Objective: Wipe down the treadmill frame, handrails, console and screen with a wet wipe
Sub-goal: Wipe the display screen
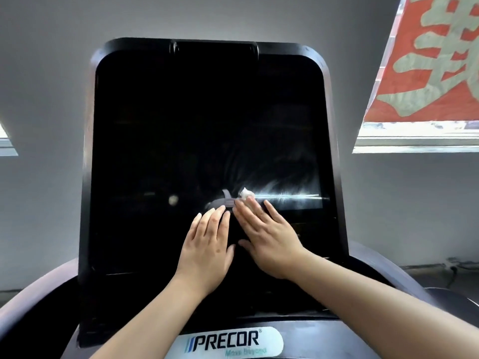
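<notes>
The treadmill's large black screen [207, 125] fills the middle of the view, tilted back inside a dark frame [85, 177]. My right hand [269, 239] lies flat on the lower part of the screen, pressing a small white wet wipe [245, 193] that peeks out beyond its fingertips. To its left, my left hand [207, 244] rests flat against the glass, palm down and holding nothing. A streaky wet smear [290, 195] runs to the right of the wipe. Below the screen is the console's white logo plate [233, 343].
The rounded dark console housing [39, 301] curves out on both sides of the screen. A grey wall stands behind. A red banner [427, 60] hangs at upper right above a bright window [414, 141]. A cable [453, 270] lies by the wall's base at right.
</notes>
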Available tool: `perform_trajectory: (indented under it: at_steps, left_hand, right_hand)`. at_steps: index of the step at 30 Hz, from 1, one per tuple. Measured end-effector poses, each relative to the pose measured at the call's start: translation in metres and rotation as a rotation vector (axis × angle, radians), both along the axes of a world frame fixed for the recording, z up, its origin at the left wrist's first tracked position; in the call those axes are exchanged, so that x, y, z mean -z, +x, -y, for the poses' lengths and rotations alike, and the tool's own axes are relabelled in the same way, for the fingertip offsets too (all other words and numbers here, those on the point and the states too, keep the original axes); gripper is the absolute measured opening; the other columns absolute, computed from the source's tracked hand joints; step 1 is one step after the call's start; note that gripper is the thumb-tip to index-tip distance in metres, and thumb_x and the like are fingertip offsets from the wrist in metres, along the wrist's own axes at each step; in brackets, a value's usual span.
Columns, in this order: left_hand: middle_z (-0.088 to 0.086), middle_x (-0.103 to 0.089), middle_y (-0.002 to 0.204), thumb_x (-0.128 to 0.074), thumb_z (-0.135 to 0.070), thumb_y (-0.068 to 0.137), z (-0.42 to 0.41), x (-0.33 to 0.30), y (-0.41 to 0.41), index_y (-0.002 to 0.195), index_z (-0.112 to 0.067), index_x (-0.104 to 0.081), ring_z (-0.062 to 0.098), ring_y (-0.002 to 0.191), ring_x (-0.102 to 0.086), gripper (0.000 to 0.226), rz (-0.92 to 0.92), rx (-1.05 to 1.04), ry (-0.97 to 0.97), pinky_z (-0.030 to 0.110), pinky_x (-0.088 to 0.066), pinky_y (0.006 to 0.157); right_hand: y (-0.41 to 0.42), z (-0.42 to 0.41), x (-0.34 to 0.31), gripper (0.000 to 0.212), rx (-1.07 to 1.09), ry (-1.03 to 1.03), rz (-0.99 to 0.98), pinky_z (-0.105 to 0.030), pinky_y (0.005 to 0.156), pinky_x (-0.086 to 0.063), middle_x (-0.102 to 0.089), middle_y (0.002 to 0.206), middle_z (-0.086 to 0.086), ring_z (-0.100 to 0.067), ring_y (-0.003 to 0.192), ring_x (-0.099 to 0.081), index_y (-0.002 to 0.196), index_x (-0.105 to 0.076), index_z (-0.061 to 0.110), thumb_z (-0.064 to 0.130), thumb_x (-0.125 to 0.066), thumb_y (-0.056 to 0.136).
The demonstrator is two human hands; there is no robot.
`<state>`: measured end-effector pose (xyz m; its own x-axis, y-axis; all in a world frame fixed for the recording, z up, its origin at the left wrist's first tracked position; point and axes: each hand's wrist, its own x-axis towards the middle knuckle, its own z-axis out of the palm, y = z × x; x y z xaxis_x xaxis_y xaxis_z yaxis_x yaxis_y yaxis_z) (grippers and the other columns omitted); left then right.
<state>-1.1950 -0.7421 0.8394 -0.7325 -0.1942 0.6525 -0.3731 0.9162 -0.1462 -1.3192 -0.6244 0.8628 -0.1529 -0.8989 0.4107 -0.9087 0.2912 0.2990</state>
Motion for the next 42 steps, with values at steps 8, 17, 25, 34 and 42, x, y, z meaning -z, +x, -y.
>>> perform_trajectory:
  at_steps: [8,17,25,34,42]
  left_hand:
    - [0.019,-0.053,0.131,-0.036,-0.038,0.082,-0.002,-0.001,-0.004,0.127,0.0,-0.049,0.029,0.121,-0.041,0.06,0.063,0.037,-0.033,0.044,-0.026,0.105]
    - [0.014,-0.042,0.135,-0.036,-0.038,0.083,-0.005,0.003,-0.022,0.13,-0.008,-0.041,0.027,0.123,-0.039,0.056,0.067,0.156,-0.122,0.045,-0.027,0.105]
    - [0.013,-0.04,0.136,-0.036,-0.041,0.085,-0.021,0.004,-0.046,0.127,-0.009,-0.057,0.027,0.124,-0.038,0.057,0.076,0.185,-0.148,0.044,-0.028,0.104]
    - [0.011,-0.038,0.137,-0.033,-0.04,0.085,-0.022,0.007,-0.048,0.129,-0.011,-0.04,0.027,0.125,-0.038,0.054,0.057,0.17,-0.16,0.047,-0.024,0.106]
    - [0.01,-0.038,0.137,-0.034,-0.04,0.084,-0.023,0.006,-0.048,0.129,-0.011,-0.04,0.027,0.124,-0.038,0.053,0.046,0.173,-0.162,0.048,-0.026,0.105]
  right_hand:
    - [-0.07,0.002,-0.073,0.063,0.362,-0.1,0.096,-0.035,0.115,0.011,0.005,0.159,0.0,-0.016,0.146,0.008,0.152,-0.002,0.014,0.045,-0.013,0.099]
    - [-0.087,-0.062,-0.063,0.063,0.119,0.211,-0.283,-0.045,0.112,-0.017,-0.042,0.147,-0.005,-0.018,0.135,-0.04,0.141,-0.042,0.012,0.043,-0.023,0.09]
    - [-0.062,-0.054,-0.021,0.07,0.238,0.025,-0.09,-0.041,0.114,-0.014,-0.032,0.151,-0.015,-0.03,0.14,-0.028,0.143,-0.035,0.001,0.048,-0.022,0.093]
    - [-0.112,-0.033,-0.084,0.068,0.512,0.024,-0.069,-0.039,0.114,0.014,0.006,0.159,-0.005,-0.017,0.147,0.001,0.151,0.003,0.008,0.049,-0.005,0.097]
    - [-0.061,-0.1,0.004,0.072,0.396,0.053,-0.012,-0.04,0.116,-0.006,-0.042,0.143,-0.018,-0.029,0.134,-0.039,0.135,-0.044,-0.004,0.045,-0.003,0.1]
